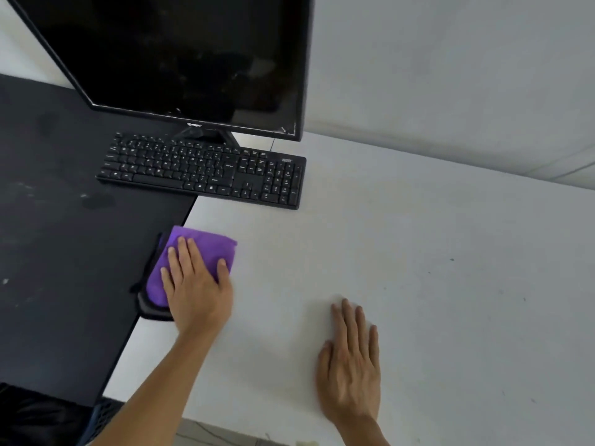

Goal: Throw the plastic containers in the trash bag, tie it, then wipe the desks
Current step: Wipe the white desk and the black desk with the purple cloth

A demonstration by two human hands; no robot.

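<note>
text: none legible | monitor logo: blurred | keyboard key legends, badge: too small

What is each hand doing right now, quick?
Left hand: open, fingers flat, pressing down on the purple cloth.
Right hand: open, palm down on the white desk, holding nothing.

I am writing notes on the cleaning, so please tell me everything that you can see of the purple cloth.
The purple cloth looks soft and seems folded into a rough pad. It lies flat where the black desk meets the white desk. The left hand presses on it with straight fingers. A dark thing shows under its left edge; what it is I cannot tell.
</note>
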